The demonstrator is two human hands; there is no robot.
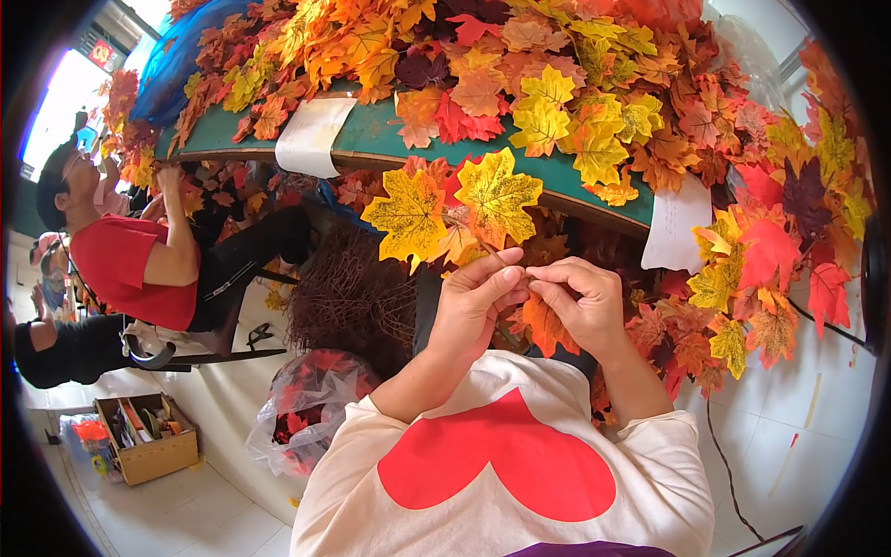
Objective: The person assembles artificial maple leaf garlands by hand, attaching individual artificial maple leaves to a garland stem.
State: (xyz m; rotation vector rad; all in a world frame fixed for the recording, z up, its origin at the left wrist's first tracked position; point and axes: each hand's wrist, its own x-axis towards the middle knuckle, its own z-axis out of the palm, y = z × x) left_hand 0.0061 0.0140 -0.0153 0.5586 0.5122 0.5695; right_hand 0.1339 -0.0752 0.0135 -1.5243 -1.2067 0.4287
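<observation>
My left hand [469, 302] is closed around the brown stem of an artificial maple leaf sprig, in front of my chest. Two yellow, dark-speckled leaves [499, 196] spread above that hand, with red and orange ones partly behind them. My right hand [585, 299] pinches at the stem close to the left fingertips. An orange maple leaf [546, 327] hangs just under the right fingers; whether its stem is in their pinch is hard to make out.
A green table [380, 139] ahead is heaped with artificial leaves [594, 139], white paper sheets [314, 135] on its edge. Brown twig-like stems [348, 297] lie below. A clear bag of red leaves [311, 408] and a cardboard box [148, 436] stand left. A person in red [135, 265] sits nearby.
</observation>
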